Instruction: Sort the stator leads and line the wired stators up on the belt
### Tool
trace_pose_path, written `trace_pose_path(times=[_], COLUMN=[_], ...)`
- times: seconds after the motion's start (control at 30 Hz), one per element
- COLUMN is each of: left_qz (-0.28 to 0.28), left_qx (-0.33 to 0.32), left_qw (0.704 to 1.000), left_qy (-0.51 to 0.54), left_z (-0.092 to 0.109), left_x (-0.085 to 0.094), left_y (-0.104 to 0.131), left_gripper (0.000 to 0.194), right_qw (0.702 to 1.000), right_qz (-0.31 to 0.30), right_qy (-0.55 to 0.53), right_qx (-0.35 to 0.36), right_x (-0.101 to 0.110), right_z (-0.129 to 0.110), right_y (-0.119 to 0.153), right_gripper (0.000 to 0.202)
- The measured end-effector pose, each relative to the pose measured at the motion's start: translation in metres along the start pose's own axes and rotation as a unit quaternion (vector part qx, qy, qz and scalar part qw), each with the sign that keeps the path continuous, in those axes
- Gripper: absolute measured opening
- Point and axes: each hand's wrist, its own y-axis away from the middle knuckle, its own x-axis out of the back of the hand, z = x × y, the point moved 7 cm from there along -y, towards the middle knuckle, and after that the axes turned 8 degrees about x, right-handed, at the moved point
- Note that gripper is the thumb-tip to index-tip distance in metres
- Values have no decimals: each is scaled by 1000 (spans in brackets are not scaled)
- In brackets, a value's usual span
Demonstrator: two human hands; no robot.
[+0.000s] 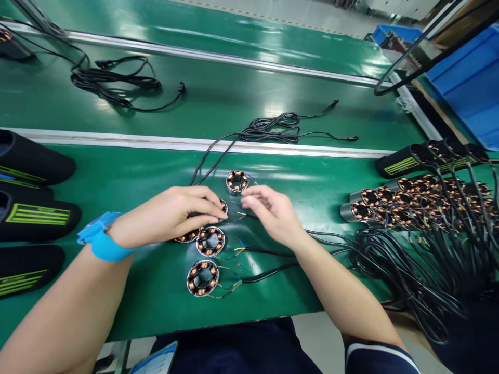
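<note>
My left hand (195,210), with a blue band at the wrist, has its fingers closed on a copper-wound stator (223,208) that they partly cover. My right hand (268,210) is just to the right, thumb and fingers close together near thin wires; what they hold, if anything, is too small to make out. A stator (237,182) stands behind the hands. Nearer me are two more, one (210,241) in the middle and one (202,278) closest, both wired to black cables (268,252) running right. Another stator (187,237) is partly under my left hand.
Black sleeves with green stripes (39,214) lie at the left. Many stators (401,200) stand in rows at the right, beside coiled black cables (390,259). More cable coils (273,127) lie behind a white rail (156,141). A blue bin (468,83) is at the upper right.
</note>
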Motion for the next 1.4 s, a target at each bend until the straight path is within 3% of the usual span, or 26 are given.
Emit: trace_pose_path(times=[0.1,0.17,0.3,0.4,0.57,0.8,1.0,1.1,1.23,1.33,1.4], left_qz=[101,131,91,55,63,37,-19,29,188,221,222], left_qx=[15,14,12,6,-25,-37,-52,-43,62,135,167], left_qw=[994,988,984,985,990,991,992,987,949,932,926], left_qy=[-31,-76,-153,-161,-121,-123,-114,-153,-245,-254,-256], left_z=[-1,-1,-8,-17,-22,-22,-26,-16,7,20,23], left_x=[17,18,-1,-12,-11,-15,-15,1,28,10,-15], left_y=[-10,-25,-62,-75,-70,-68,-73,-56,17,79,107], left_gripper=[33,34,28,24,26,29,38,35,32,16,22], right_qw=[989,989,999,998,996,978,968,981,999,995,986], right_qz=[118,121,20,-1,-7,76,12,-13,44,37,-15], right_qy=[55,51,-1,-15,-49,-155,-177,-127,5,69,125], right_qx=[77,64,-28,-60,-74,-114,-178,-147,-11,65,112], right_x=[35,43,24,15,14,22,14,25,57,55,34], right_z=[-18,-12,21,33,30,33,41,33,1,-26,-44], right_y=[-9,-20,-36,-37,-35,-35,-32,-29,-30,-44,-61], right_gripper=[22,27,43,45,36,35,26,26,30,25,22])
